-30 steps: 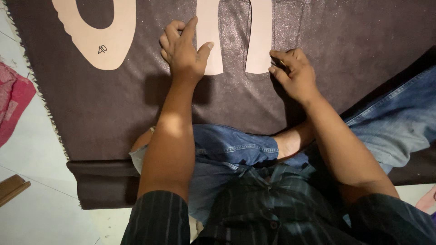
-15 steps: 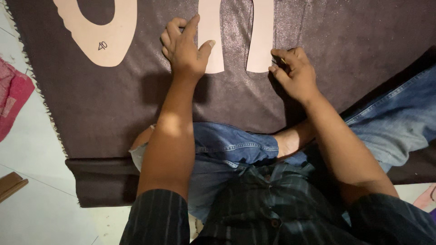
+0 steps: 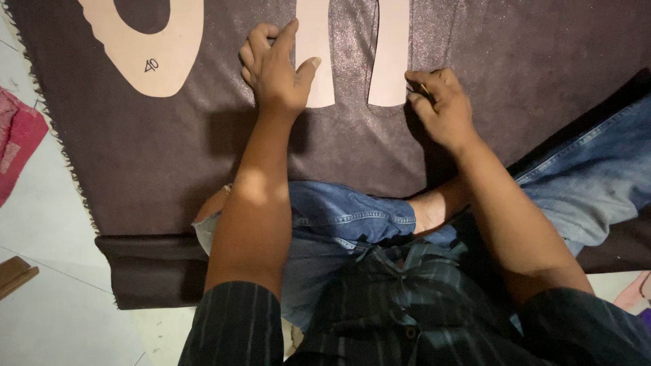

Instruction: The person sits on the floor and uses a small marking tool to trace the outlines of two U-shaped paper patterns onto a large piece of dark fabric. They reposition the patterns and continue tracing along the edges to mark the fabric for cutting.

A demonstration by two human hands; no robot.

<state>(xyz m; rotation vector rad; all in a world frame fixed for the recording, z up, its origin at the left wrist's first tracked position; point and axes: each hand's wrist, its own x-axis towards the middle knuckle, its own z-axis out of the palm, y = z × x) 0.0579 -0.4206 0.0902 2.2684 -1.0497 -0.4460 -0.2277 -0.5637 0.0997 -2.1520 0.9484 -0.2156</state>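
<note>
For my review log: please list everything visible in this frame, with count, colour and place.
Fabric sheet: one, dark brown, spread on the floor.
Paper patterns: two, beige; a curved one upper left, a two-legged one top centre.
Cloth: one, pink, left edge.
Wooden piece: one, brown, lower left.
Floor: white tiles.
Left hand: pressing on the left leg of the two-legged pattern.
Right hand: at its right leg, pinching a thin tool, too small to identify.

A pink cloth [image 3: 17,146] lies on the pale tiled floor [image 3: 47,224], with a wooden piece [image 3: 15,274] nearby.
</note>
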